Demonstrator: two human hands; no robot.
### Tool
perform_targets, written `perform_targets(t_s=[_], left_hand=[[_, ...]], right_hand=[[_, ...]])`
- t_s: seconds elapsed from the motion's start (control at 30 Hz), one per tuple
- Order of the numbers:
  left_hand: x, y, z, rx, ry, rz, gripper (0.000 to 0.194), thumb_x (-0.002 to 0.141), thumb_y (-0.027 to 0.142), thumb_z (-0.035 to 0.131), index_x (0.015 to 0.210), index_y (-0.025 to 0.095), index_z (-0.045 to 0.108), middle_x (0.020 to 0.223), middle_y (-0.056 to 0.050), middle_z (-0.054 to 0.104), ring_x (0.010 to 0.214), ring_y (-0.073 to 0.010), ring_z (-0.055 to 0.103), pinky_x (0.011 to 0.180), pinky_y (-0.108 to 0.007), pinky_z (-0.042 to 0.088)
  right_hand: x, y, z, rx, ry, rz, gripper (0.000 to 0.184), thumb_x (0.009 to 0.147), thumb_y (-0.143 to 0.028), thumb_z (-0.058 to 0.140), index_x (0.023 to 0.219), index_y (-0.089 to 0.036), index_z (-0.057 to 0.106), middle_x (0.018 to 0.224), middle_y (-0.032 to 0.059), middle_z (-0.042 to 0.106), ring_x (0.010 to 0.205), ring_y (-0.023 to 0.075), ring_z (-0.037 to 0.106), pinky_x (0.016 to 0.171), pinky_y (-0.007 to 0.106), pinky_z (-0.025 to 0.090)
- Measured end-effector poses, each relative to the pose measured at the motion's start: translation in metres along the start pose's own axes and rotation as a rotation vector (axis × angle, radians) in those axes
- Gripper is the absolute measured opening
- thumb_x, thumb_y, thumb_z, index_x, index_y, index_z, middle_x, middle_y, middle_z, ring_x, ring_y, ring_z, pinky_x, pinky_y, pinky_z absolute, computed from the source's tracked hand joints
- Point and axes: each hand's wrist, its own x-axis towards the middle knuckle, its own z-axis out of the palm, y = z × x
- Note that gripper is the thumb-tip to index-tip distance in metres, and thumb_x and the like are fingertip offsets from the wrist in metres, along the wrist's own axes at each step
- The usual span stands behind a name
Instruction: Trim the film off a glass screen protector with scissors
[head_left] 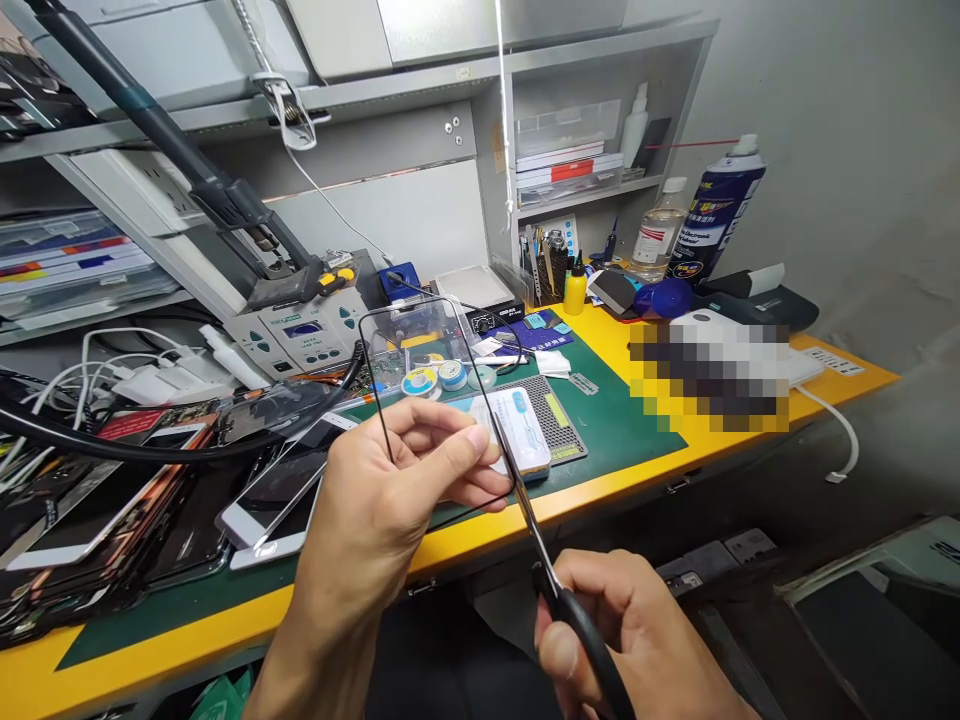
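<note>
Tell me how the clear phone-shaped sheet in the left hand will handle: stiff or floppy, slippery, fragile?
The clear phone-shaped sheet looks thin and light. It stands out flat from the left hand, so probably springy rather than floppy. Its glossy face likely slips and scratches easily.

Black-rimmed clear panel point(420, 345); black-handled scissors point(559, 590); green mat point(619, 430); yellow bench point(142, 655)

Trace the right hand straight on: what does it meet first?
The right hand would meet the black-rimmed clear panel held in the left hand first. Its scissors sit at that rim, though depth is unclear.
</note>
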Motion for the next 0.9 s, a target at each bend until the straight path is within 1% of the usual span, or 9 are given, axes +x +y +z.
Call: perform_targets(t_s=[0.1,0.2,0.27,0.4,0.47,0.57,0.67,0.8,0.9], left_hand=[[0.0005,0.0004,-0.0008,-0.012,-0.018,-0.019,0.021,0.069,0.023,0.085,0.076,0.012,0.069,0.065,-0.006,0.076,0.054,-0.0191,0.073,0.053,-0.024,0.062],[0.0002,0.0010,-0.0004,-0.030,0.018,-0.010,0.020,0.068,0.021,0.085,0.074,0.012,0.068,0.063,-0.004,0.074,0.052,-0.0175,0.072,0.051,-0.022,0.060],[-0.0001,0.0015,-0.0002,-0.029,0.026,-0.009,0.019,0.068,0.020,0.085,0.074,0.012,0.068,0.062,-0.004,0.074,0.052,-0.0172,0.071,0.050,-0.021,0.060],[-0.0003,0.0018,-0.0003,-0.022,-0.037,-0.042,0.020,0.069,0.023,0.085,0.074,0.012,0.069,0.066,-0.006,0.075,0.055,-0.0196,0.073,0.052,-0.025,0.061],[-0.0002,0.0017,-0.0004,-0.026,-0.031,-0.042,0.019,0.070,0.023,0.085,0.074,0.012,0.069,0.065,-0.005,0.075,0.054,-0.0184,0.072,0.052,-0.023,0.060],[0.0007,0.0019,-0.0020,-0.027,-0.027,-0.049,0.019,0.070,0.022,0.085,0.074,0.013,0.070,0.064,-0.003,0.074,0.054,-0.0169,0.072,0.052,-0.021,0.060],[0.0017,0.0025,-0.0050,-0.015,-0.069,-0.070,0.020,0.070,0.024,0.086,0.075,0.013,0.070,0.066,-0.004,0.075,0.057,-0.0185,0.073,0.055,-0.025,0.062],[0.0001,0.0035,-0.0056,-0.008,-0.064,-0.068,0.021,0.071,0.025,0.086,0.074,0.012,0.070,0.066,-0.006,0.075,0.056,-0.0187,0.073,0.055,-0.026,0.063],[-0.0026,0.0039,-0.0031,-0.019,-0.035,-0.063,0.020,0.070,0.023,0.085,0.074,0.012,0.069,0.064,-0.005,0.074,0.055,-0.0183,0.072,0.053,-0.026,0.062]], right_hand=[[-0.0003,-0.0014,0.0013,-0.033,0.021,0.003,0.043,0.074,-0.049,0.078,0.062,-0.019,0.049,0.050,-0.0040,0.050,0.044,0.0073,0.046,0.043,0.018,0.035],[0.0006,-0.0014,0.0030,-0.027,0.021,0.017,0.039,0.075,-0.043,0.077,0.062,-0.019,0.049,0.049,-0.0041,0.051,0.044,0.0070,0.046,0.044,0.017,0.036],[0.0019,-0.0015,0.0043,0.001,0.009,0.024,0.039,0.074,-0.042,0.077,0.062,-0.019,0.048,0.049,-0.0041,0.052,0.044,0.0067,0.046,0.044,0.017,0.035],[0.0038,-0.0033,0.0058,0.019,0.013,0.014,0.042,0.073,-0.044,0.078,0.061,-0.019,0.047,0.049,-0.0036,0.054,0.043,0.0063,0.046,0.043,0.017,0.034],[0.0037,-0.0041,0.0061,0.010,0.024,0.008,0.042,0.074,-0.045,0.077,0.061,-0.019,0.047,0.049,-0.0031,0.055,0.042,0.0063,0.047,0.042,0.017,0.034],[0.0028,-0.0036,0.0064,-0.004,0.036,0.003,0.044,0.074,-0.051,0.076,0.062,-0.020,0.047,0.050,-0.0025,0.055,0.042,0.0066,0.047,0.042,0.017,0.035],[0.0019,-0.0022,0.0070,-0.021,0.039,-0.002,0.049,0.073,-0.058,0.076,0.062,-0.020,0.048,0.050,-0.0024,0.055,0.043,0.0071,0.047,0.041,0.018,0.035],[0.0020,-0.0020,0.0085,-0.003,0.030,0.011,0.050,0.073,-0.058,0.078,0.063,-0.019,0.047,0.049,-0.0027,0.054,0.042,0.0065,0.046,0.042,0.017,0.033],[0.0024,-0.0034,0.0093,0.024,0.007,-0.016,0.051,0.073,-0.061,0.077,0.063,-0.019,0.048,0.048,-0.0032,0.053,0.041,0.0058,0.044,0.042,0.018,0.032]])
